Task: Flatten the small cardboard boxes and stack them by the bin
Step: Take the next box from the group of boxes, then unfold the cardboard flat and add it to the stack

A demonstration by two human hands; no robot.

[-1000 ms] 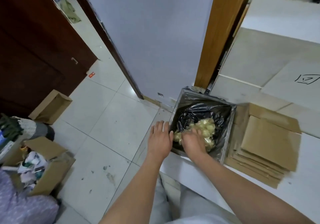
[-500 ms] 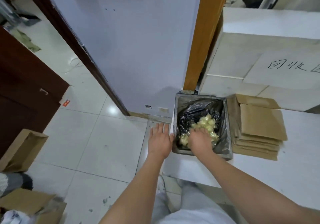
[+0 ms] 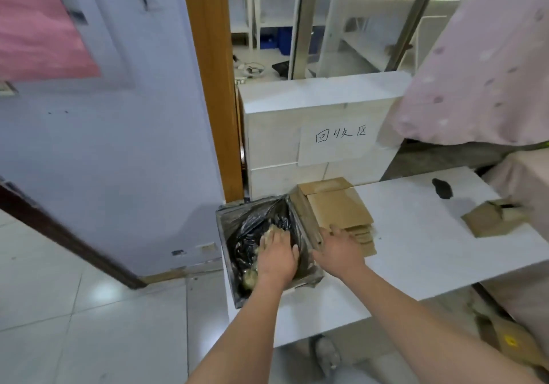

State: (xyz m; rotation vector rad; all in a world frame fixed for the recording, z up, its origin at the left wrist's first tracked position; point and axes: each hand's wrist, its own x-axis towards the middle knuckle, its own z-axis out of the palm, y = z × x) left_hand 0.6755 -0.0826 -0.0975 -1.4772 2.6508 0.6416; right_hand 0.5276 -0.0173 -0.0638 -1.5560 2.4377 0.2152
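Storeroom or workshop back room: white shelving (image 3: 350, 24) behind glass, handwritten paper sign (image 3: 338, 143), tiled floor (image 3: 89, 324).

bin (image 3: 309, 236) left of flattened boxes (image 3: 338, 211) on platform (image 3: 416, 235), unflattened box (image 3: 490, 219) far right

handwritten "回收区" on white paper sign (image 3: 335, 139)

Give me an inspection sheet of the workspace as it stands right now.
Surface: white platform, dark smudge at its far right.
Job's things: flattened cardboard stack beside the bin; one unflattened box to the right.
Clutter: yellowish packing bits in the bin's black liner.
Hands: left hand pressing into the bin; right hand open on the stack's near edge.
Cables: nothing seen.
Surroundings: handwritten paper sign, wooden door frame, tiled floor.
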